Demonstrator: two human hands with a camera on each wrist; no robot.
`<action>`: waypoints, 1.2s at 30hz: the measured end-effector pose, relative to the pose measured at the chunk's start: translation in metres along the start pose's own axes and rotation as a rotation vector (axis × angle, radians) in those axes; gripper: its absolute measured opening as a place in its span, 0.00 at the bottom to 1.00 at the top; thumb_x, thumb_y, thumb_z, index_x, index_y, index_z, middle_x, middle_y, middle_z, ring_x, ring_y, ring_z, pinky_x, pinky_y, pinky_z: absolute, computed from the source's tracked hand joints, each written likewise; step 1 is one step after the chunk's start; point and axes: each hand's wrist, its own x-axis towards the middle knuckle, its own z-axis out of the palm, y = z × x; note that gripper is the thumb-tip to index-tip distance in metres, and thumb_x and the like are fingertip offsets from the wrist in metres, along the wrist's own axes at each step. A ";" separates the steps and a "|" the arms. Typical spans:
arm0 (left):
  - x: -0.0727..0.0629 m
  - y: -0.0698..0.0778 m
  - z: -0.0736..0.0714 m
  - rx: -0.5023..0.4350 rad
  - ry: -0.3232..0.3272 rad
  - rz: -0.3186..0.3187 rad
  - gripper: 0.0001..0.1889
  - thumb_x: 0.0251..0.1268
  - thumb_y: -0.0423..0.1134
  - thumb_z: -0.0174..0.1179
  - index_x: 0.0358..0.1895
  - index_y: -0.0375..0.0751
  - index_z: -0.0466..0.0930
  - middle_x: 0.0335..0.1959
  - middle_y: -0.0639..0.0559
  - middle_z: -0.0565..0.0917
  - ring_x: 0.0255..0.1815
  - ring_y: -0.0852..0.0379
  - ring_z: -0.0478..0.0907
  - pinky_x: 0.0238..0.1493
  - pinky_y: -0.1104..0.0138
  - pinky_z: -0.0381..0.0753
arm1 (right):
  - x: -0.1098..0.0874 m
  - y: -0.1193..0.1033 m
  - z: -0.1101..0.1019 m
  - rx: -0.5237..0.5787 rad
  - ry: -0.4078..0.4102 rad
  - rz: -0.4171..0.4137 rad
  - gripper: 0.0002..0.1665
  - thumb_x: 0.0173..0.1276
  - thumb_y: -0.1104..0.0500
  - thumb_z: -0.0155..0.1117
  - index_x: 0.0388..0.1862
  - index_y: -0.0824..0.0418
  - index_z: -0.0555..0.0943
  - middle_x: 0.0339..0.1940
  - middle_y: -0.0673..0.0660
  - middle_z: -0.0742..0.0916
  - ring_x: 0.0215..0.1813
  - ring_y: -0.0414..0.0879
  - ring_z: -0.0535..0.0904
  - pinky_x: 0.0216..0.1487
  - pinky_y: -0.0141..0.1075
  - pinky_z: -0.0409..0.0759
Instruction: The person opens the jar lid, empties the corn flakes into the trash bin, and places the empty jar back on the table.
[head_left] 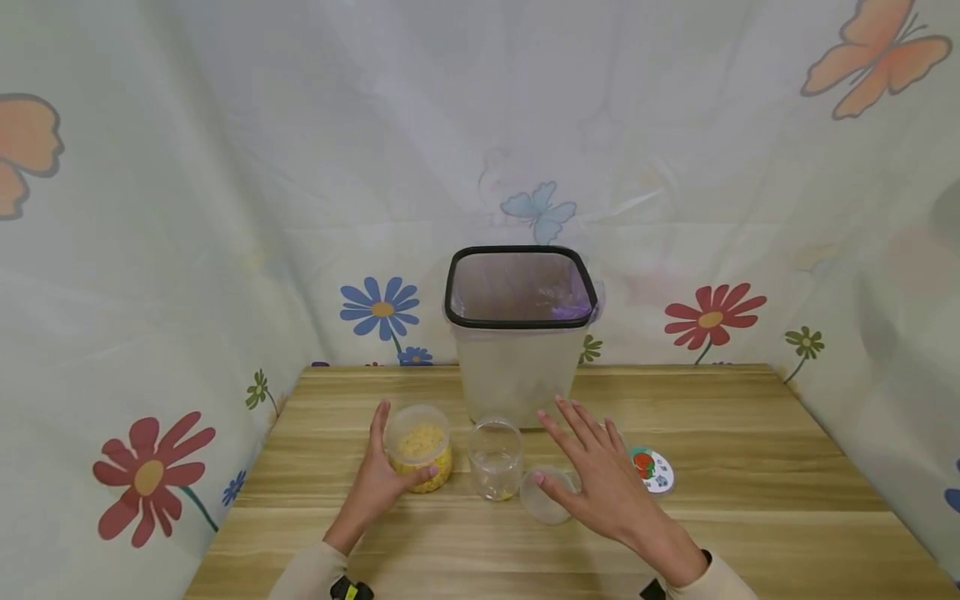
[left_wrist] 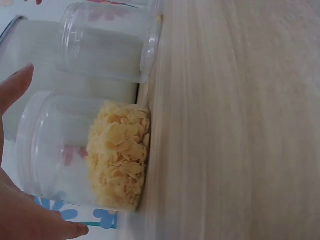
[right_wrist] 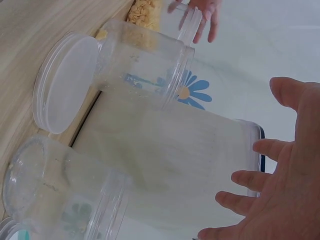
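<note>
A pale curtain (head_left: 360, 167) printed with flowers and butterflies fills the upper part of the head view and runs down both sides. Below it, a wooden table (head_left: 757, 475) spreads across the lower part of the frame. A whitish bin (head_left: 517, 367) with a black rim and a thin liner stands upright near the table's far edge, just right of the frame's centre.

The person's right hand (head_left: 603, 483) hovers in the lower right of centre, fingers and thumb spread apart and holding nothing. The left hand (head_left: 382, 479), lower left of centre, has its thumb and fingers spaced apart around the jar of yellow flakes (head_left: 431, 475); whether the skin touches the plastic cannot be told.

That jar stands upright on the table, left of the bin's foot, the flakes filling its lower part. A clear jar (head_left: 495, 467) stands upright just to its right, in front of the bin, with a few yellow crumbs near its base. A second clear jar (right_wrist: 60, 185), mostly hidden behind the right hand in the head view, shows at the lower left of the right wrist view.

A frosted lid (head_left: 543, 500) lies on the table beside the middle jar, partly under the right thumb in the head view. Right of that hand lies a round white piece with a tomato print (head_left: 654, 471).
</note>
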 end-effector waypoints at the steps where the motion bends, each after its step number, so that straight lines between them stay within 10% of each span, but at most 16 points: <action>1: 0.001 -0.002 0.001 -0.008 -0.006 -0.001 0.69 0.39 0.53 0.80 0.78 0.67 0.32 0.82 0.48 0.41 0.80 0.36 0.44 0.74 0.35 0.48 | 0.000 0.000 0.000 0.001 -0.001 0.002 0.46 0.65 0.38 0.63 0.78 0.41 0.57 0.81 0.54 0.58 0.80 0.59 0.54 0.71 0.71 0.49; 20: 0.022 -0.042 0.009 -0.133 -0.074 0.023 0.67 0.33 0.38 0.83 0.78 0.44 0.42 0.71 0.37 0.65 0.71 0.37 0.64 0.71 0.43 0.60 | 0.002 -0.003 0.000 -0.001 -0.003 -0.001 0.46 0.66 0.39 0.63 0.79 0.42 0.57 0.81 0.53 0.58 0.80 0.58 0.54 0.72 0.70 0.49; 36: 0.023 -0.037 0.010 -0.129 -0.048 -0.012 0.60 0.32 0.40 0.84 0.73 0.48 0.54 0.66 0.42 0.71 0.67 0.42 0.69 0.69 0.45 0.65 | 0.005 -0.006 0.000 -0.022 -0.002 -0.025 0.48 0.64 0.37 0.64 0.79 0.41 0.56 0.81 0.54 0.59 0.80 0.58 0.55 0.70 0.71 0.53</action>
